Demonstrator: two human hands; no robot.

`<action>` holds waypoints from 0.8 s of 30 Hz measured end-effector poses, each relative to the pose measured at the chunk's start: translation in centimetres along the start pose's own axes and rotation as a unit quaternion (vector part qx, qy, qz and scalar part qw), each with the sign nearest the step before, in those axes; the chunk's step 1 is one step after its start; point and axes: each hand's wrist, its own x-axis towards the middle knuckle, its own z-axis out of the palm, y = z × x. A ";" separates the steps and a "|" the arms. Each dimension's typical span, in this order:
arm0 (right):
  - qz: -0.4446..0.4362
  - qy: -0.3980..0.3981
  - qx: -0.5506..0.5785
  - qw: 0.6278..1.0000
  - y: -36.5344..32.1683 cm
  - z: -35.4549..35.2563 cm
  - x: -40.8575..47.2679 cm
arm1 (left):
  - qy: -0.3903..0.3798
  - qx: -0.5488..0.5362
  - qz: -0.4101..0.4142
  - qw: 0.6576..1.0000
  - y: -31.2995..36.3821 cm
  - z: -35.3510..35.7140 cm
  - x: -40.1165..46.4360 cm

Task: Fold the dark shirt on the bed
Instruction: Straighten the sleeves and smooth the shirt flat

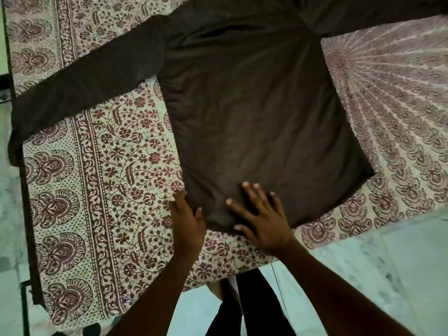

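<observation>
Shirt (252, 112), dark brown, lies spread flat on bed (101, 180), back side up, body running diagonally w/ hem nearest the person. One long sleeve (80, 86) stretches out from shirt's shoulder toward the bed's far-left edge, cuff end hanging just past that edge. Other sleeve (378, 18) runs off from shirt's opposite shoulder toward the top-right, cut by the frame. Bedsheet under shirt is cream w/ maroon floral print and a paisley border; on the far side of shirt the print turns to a radiating fan pattern.

Left hand (186, 219) sits at shirt's near-left hem corner, fingers fairly straight and laid along the cloth edge, thumb touching the fabric; grip not closed on anything as far as can be seen. Right hand (261, 214) rests palm-down on shirt just inside the hem, beside the left hand, fingers spread and straight, pressing the fabric flat; grip open.

Below shirt's hem, past the bed edge: pale marbled floor (363, 267) and person's dark trouser legs (257, 306).
</observation>
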 end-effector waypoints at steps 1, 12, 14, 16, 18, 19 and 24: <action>0.111 0.004 0.022 0.994 0.1 0.1 -1.0 | -0.006 -0.014 -0.014 1.000 -0.1 0.0 -0.7; 0.226 -0.028 0.049 0.973 1.2 -0.2 -8.0 | 0.010 0.049 -0.053 0.997 -0.3 -0.3 -4.7; 0.225 -0.030 0.037 0.973 0.8 0.2 -8.6 | 0.006 0.059 -0.073 0.996 -0.3 -0.3 -5.2; 0.283 -0.010 0.047 0.958 0.3 -0.2 -8.3 | 0.008 0.094 -0.053 0.994 -0.7 -0.4 -5.1; 0.329 0.002 0.052 0.943 0.0 -0.4 -7.5 | 0.024 0.152 0.040 0.987 -1.3 -0.3 -4.5; 0.328 0.000 0.047 0.944 -0.2 -0.6 -6.9 | 0.016 0.182 0.112 0.977 -1.7 -0.3 -4.1; 0.336 0.020 0.073 0.939 -0.4 -1.0 -4.5 | -0.070 0.273 0.248 0.927 -2.2 -0.5 -2.9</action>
